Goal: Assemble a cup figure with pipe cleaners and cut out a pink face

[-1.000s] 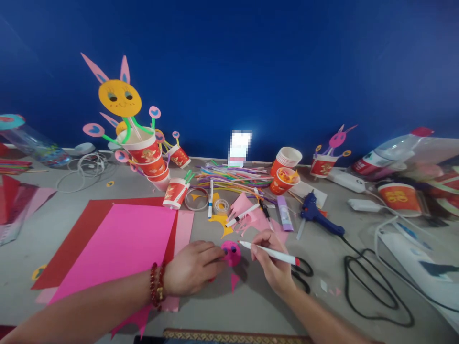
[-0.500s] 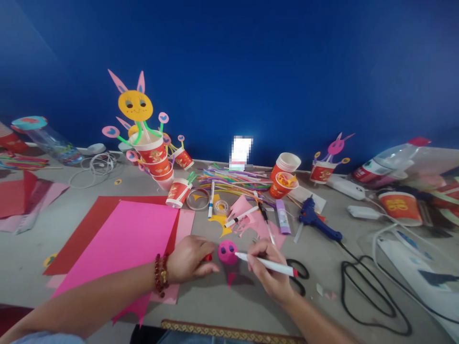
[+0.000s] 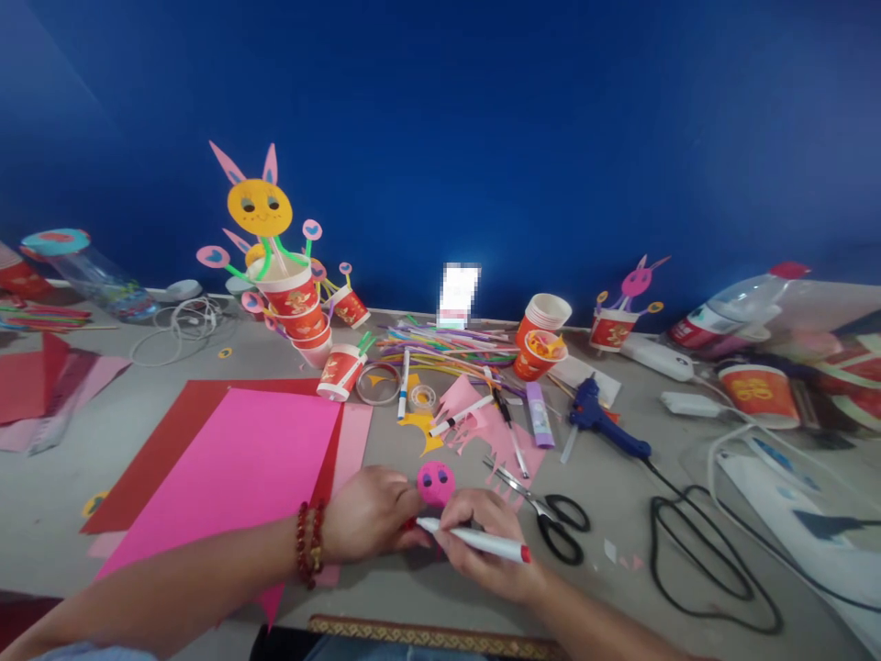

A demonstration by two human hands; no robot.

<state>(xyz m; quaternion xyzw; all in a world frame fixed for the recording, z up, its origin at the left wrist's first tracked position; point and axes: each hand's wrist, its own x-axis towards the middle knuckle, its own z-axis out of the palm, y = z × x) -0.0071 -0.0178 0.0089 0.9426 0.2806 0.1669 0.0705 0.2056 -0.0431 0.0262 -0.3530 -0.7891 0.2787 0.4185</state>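
Observation:
My right hand (image 3: 482, 542) grips a white marker (image 3: 492, 542) with a red end, its tip pointing left toward a small red cap (image 3: 411, 523) between the fingers of my left hand (image 3: 372, 514). Just beyond both hands lies a round magenta paper face (image 3: 436, 483) with two dark eyes, its lower edge near my right fingers. Scissors (image 3: 543, 514) with black handles rest to the right of my right hand. Under my left forearm are a bright pink sheet (image 3: 240, 459) and a red sheet (image 3: 161, 431).
Behind the hands are pipe cleaners (image 3: 447, 349), a glue stick (image 3: 540, 415), pink scraps (image 3: 468, 404) and a tape roll (image 3: 378, 383). A blue glue gun (image 3: 606, 422) with a black cord lies right. Decorated cups (image 3: 293, 294) stand at the back left.
My right hand has moved down and left with the marker, from the magenta face to the red cap in my left hand. The scissors now show more fully.

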